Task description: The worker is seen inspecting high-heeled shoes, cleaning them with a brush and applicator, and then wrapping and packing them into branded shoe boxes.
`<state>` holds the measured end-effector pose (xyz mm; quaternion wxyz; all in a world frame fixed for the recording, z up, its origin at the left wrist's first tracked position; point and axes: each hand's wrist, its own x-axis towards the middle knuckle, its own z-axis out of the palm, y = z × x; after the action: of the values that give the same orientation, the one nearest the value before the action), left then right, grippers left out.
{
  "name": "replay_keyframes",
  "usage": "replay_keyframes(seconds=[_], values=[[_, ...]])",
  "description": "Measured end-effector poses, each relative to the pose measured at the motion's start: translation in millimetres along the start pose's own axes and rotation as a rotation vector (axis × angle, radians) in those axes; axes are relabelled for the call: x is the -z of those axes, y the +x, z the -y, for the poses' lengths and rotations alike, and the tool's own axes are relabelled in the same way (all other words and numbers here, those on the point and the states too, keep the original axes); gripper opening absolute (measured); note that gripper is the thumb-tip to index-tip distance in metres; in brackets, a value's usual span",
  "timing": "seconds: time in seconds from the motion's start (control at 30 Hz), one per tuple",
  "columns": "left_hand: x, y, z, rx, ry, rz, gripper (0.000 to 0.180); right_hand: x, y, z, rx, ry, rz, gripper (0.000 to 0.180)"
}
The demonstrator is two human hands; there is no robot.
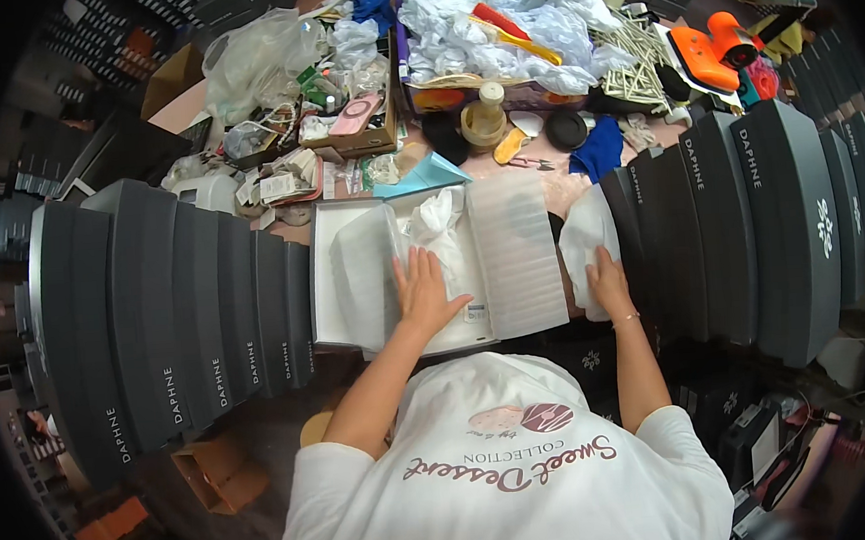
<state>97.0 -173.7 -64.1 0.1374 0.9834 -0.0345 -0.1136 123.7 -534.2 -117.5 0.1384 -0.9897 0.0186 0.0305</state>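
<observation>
Your left hand (pixel 422 293): spread over tissue paper (pixel 436 220) in open shoebox (pixel 324 278); your right hand (pixel 609 283): pinching white packing sheet (pixel 587 224).

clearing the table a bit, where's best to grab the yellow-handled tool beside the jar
Probably by the yellow handle, coming down from the person's side: it slants toward the open box, with the broad white end pointing away. The jar stands close on the left, so avoid sweeping in from there.
</observation>
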Motion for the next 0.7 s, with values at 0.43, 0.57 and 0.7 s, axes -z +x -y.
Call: replay_keyframes(seconds=[0.43, 0.57, 0.7], values=[[15.0, 2.4, 37.9, 0.293, -1.489, 0.020, 0.051, 54.5, -7.0, 228.9, -0.002, 1.239, 0.259, 0.050], [52.6, -60.6, 34.4, 0.176, -2.022, 0.119, 0.054, 53.8, -21.2, 254.5, -0.169, 1.478, 0.477, 0.046], [43.3, -98.8, 19.0, 0.436, -2.269, 0.211, 0.054, 66.7, -35.4, 284.3, 0.286, 1.040, 0.170, 0.021]])
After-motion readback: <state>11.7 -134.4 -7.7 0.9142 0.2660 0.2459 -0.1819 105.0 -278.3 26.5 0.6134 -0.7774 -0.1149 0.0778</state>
